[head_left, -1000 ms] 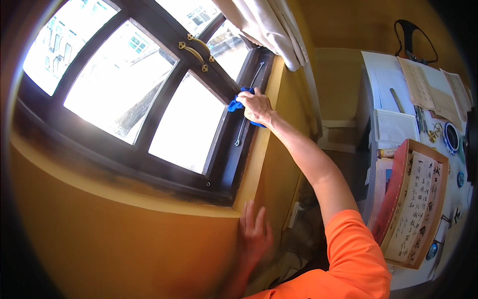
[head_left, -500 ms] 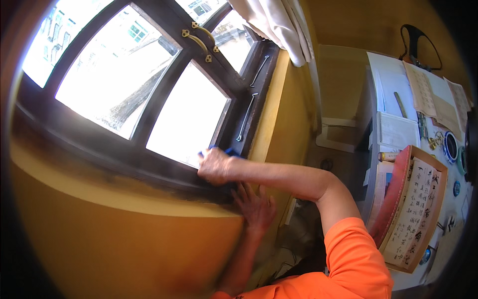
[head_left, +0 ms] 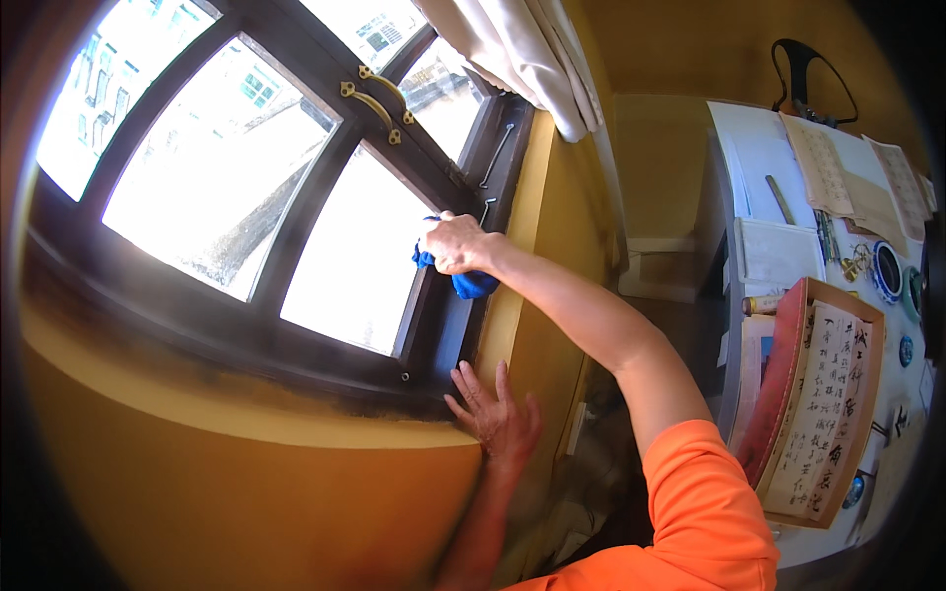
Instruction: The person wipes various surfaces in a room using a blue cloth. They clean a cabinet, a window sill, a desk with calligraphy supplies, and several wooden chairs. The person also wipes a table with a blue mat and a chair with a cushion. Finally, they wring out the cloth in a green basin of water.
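My right hand (head_left: 456,243) is closed around a bunched blue cloth (head_left: 475,285), pressed to the dark wooden window frame (head_left: 422,313) beside the lower right glass pane. Part of the cloth hangs below the hand and part pokes out by the glass. Lower down, my left hand (head_left: 501,419) rests with fingers spread against the corner of the yellow ledge (head_left: 434,432), holding nothing. A metal window hook (head_left: 487,209) is partly covered by my right hand. Another hook (head_left: 498,156) lies farther along the frame.
Two brass handles (head_left: 379,102) stick out where the casements meet. A pale curtain (head_left: 527,64) hangs at the far side. To the right, a table (head_left: 698,394) carries papers, a shallow box (head_left: 845,414) with handwritten sheets, and a blue-rimmed round dish (head_left: 887,273).
My right hand has moved with the blue cloth up along the frame, away from the bottom corner. My left hand has stayed near the ledge corner, now more in sight.
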Motion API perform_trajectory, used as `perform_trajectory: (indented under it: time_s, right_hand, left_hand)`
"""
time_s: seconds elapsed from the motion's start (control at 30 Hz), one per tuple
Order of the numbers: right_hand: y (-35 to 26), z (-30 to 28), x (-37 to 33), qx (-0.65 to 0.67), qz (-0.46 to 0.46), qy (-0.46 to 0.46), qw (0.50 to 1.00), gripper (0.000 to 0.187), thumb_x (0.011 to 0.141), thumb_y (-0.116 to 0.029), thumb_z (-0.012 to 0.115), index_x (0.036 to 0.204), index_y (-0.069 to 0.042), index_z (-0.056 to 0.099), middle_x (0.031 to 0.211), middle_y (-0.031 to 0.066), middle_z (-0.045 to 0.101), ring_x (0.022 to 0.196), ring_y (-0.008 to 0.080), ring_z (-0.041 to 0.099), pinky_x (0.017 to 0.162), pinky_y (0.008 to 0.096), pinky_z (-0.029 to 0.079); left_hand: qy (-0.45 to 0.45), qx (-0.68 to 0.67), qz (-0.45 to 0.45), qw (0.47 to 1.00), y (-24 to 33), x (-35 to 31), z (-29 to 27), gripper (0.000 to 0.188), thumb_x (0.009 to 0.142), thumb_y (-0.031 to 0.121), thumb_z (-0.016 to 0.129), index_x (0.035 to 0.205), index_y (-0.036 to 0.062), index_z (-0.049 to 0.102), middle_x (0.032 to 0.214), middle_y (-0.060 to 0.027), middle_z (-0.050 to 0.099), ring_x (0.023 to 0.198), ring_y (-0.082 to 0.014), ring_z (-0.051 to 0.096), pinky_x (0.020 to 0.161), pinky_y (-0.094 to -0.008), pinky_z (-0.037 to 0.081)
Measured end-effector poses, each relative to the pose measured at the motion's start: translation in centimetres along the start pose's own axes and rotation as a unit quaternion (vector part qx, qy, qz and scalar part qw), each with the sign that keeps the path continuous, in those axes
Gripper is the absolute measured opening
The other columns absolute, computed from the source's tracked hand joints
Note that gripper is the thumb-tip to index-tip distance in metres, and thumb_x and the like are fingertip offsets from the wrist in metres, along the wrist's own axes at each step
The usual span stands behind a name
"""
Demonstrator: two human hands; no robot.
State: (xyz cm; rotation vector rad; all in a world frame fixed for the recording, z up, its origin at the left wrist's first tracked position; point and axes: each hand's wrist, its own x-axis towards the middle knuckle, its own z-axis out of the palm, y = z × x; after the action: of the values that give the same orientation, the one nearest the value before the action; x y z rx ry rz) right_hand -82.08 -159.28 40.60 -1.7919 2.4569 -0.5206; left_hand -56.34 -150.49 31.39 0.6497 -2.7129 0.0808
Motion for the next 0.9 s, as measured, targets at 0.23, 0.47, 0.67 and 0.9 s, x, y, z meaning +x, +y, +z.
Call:
perform_trajectory:
  time_s: [0.23,0.47,0.67,0.9]
  right_hand:
    - [11.5,-1.9,-1.1,0.067,0.102,0.269,0.955,0.028,0.080,-0.008,0.052,0.102,-0.010,0.068,0.112,0.0096,0.058,0.096,0.0329,0.059,0.082,0.0421,0.053]
    - [13.9,3.3,1.6,-0.084,0.148,0.163,0.972,0.019,0.082,-0.010,0.056,0.097,-0.006,0.068,0.129,0.0009,0.049,0.120,0.0316,0.040,0.089,0.0452,0.042]
    - [19.3,2.7,4.4,-0.133,0.186,0.210,0.951,0.019,0.082,-0.013,0.055,0.093,-0.008,0.070,0.121,0.0029,0.055,0.116,0.0318,0.044,0.086,0.0445,0.044]
    - [25.1,1.6,7.1,-0.079,0.253,0.191,0.945,0.027,0.082,-0.013,0.049,0.103,-0.012,0.067,0.133,0.0002,0.049,0.115,0.0357,0.047,0.091,0.0469,0.045]
  left_hand:
    - [-0.020,0.048,-0.001,0.999,0.2,0.3,0.1,0.071,0.072,0.032,0.069,0.134,0.0103,0.043,0.145,-0.0337,0.020,0.138,-0.0479,0.015,0.105,-0.0653,0.014]
    - [-0.049,0.064,-0.018,0.997,0.1,0.6,0.1,0.071,0.071,0.034,0.069,0.134,0.0113,0.043,0.145,-0.0348,0.019,0.137,-0.0492,0.015,0.105,-0.0663,0.013]
    - [-0.066,0.080,-0.008,0.995,0.3,0.9,0.1,0.072,0.071,0.036,0.068,0.134,0.0104,0.042,0.144,-0.0366,0.020,0.136,-0.0516,0.016,0.104,-0.0678,0.014]
    - [-0.100,0.069,-0.023,0.992,0.4,1.6,0.6,0.066,0.071,0.036,0.066,0.130,0.0120,0.049,0.140,-0.0403,0.024,0.132,-0.0559,0.021,0.100,-0.0721,0.017]
